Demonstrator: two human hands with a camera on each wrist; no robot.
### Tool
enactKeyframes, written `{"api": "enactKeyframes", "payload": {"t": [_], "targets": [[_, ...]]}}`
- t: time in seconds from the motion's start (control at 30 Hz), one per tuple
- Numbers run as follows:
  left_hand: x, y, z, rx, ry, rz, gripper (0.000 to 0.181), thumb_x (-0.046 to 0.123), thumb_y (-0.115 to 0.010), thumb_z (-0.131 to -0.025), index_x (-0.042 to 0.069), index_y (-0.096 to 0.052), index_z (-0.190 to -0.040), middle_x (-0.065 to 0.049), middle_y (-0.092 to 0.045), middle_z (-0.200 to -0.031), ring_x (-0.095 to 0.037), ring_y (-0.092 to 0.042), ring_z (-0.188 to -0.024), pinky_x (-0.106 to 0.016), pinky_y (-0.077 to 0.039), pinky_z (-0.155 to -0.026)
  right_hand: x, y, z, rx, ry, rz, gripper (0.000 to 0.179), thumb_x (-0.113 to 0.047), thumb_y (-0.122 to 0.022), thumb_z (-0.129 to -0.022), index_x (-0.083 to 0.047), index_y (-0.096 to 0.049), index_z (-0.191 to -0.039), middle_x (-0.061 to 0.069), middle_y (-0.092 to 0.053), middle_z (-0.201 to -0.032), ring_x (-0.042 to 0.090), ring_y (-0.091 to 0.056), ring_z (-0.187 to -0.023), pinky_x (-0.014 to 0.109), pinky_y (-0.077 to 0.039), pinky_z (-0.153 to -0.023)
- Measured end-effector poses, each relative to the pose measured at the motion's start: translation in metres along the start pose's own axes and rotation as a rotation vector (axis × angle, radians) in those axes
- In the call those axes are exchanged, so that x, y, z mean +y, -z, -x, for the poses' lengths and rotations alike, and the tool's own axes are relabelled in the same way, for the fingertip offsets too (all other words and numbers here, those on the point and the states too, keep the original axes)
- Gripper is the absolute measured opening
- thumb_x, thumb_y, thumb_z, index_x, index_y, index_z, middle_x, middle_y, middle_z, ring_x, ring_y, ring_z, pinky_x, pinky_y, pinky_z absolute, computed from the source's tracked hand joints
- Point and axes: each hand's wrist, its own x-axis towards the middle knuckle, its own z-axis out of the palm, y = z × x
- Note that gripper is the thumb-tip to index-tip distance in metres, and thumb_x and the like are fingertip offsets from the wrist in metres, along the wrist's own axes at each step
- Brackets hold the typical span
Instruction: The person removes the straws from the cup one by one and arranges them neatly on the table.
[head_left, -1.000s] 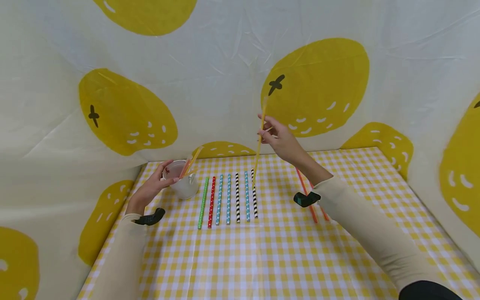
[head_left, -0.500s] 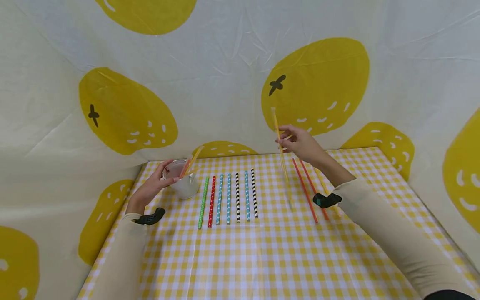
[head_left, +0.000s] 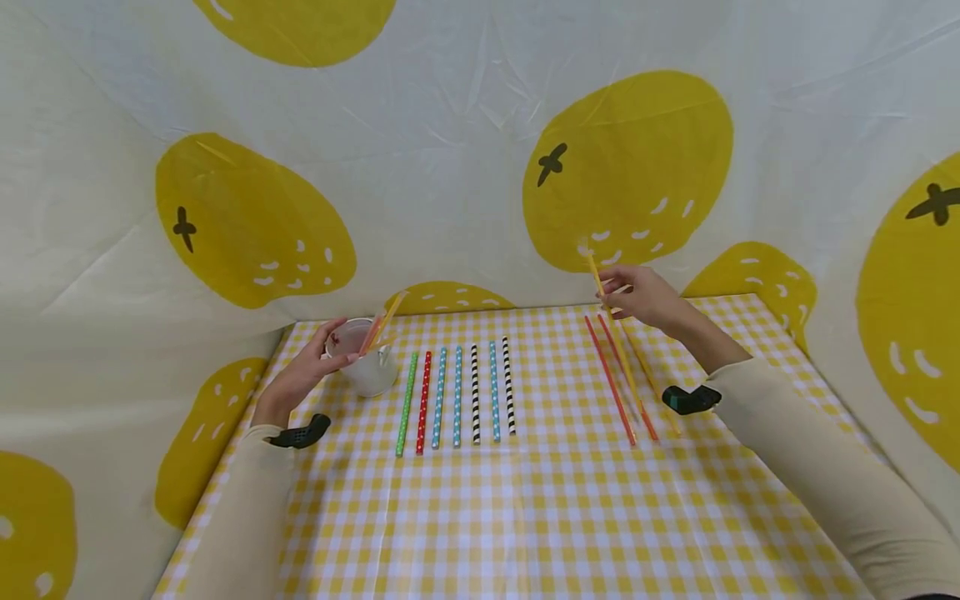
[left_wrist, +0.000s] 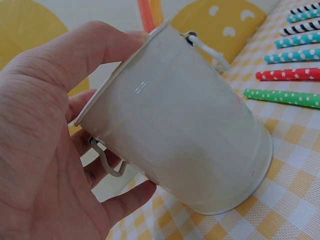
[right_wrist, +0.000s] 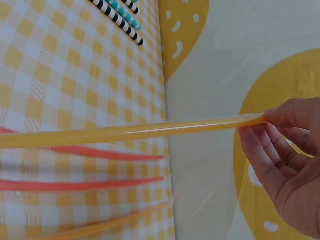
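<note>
My left hand (head_left: 300, 379) grips a small white metal bucket (head_left: 372, 377) at its rim. In the left wrist view the thumb lies on the rim, with fingers spread round the side. An orange-pink straw (left_wrist: 145, 15) and a yellow straw (head_left: 391, 312) lean out of the bucket. Between thumb and fingertips, my right hand (head_left: 648, 297) pinches the top of a translucent yellow straw (right_wrist: 125, 132). That straw slants down over two red straws (head_left: 611, 383), which lie side by side on the cloth. Just right of them lies another yellow straw (head_left: 651, 375).
Patterned paper straws lie in a row on the checked tablecloth (head_left: 480, 525): a green one (head_left: 407, 406), a red one (head_left: 424, 404), blue ones (head_left: 457, 400) and black-striped ones (head_left: 476, 396). A white curtain (head_left: 435, 167) with yellow fruit prints stands behind the table.
My right hand has moved right and down with the yellow straw, from above the paper straws to over the red straws. The left hand and bucket stay where they were.
</note>
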Motion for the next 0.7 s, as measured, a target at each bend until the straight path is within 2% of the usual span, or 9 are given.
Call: {"api": "enactKeyframes", "payload": {"t": [0.2,0.43,0.7], "targets": [[0.001,0.000,0.001,0.001,-0.001,-0.006,0.082,0.032,-0.064,-0.102,0.026,-0.010,-0.164,-0.005,0.009,-0.170,-0.037,0.006,-0.155,-0.068,-0.013,-0.116,0.021,0.012,0.002,0.024,-0.043,0.036,0.051,-0.010,-0.054,-0.105,0.007,-0.039,-0.151,0.028,-0.049,-0.129,0.038,-0.061,-0.109,0.037,-0.059,-0.085],[0.000,-0.002,0.001,-0.003,-0.004,0.002,0.082,0.030,-0.064,-0.102,0.027,-0.010,-0.164,-0.005,0.010,-0.170,-0.037,0.006,-0.155,-0.069,-0.014,-0.116,0.050,0.024,0.007,0.022,-0.069,0.022,0.047,-0.007,-0.054,-0.105,0.010,-0.041,-0.146,0.029,-0.052,-0.123,0.019,-0.065,-0.093,0.040,-0.059,-0.083],[0.002,-0.002,0.001,-0.001,-0.010,-0.002,0.083,0.031,-0.064,-0.102,0.023,-0.009,-0.164,-0.003,0.009,-0.170,-0.037,0.007,-0.155,-0.069,-0.013,-0.116,0.077,0.031,0.016,0.005,-0.116,0.044,0.045,-0.005,-0.055,-0.104,0.013,-0.042,-0.143,0.028,-0.053,-0.117,0.026,-0.066,-0.094,0.045,-0.059,-0.084]]}}
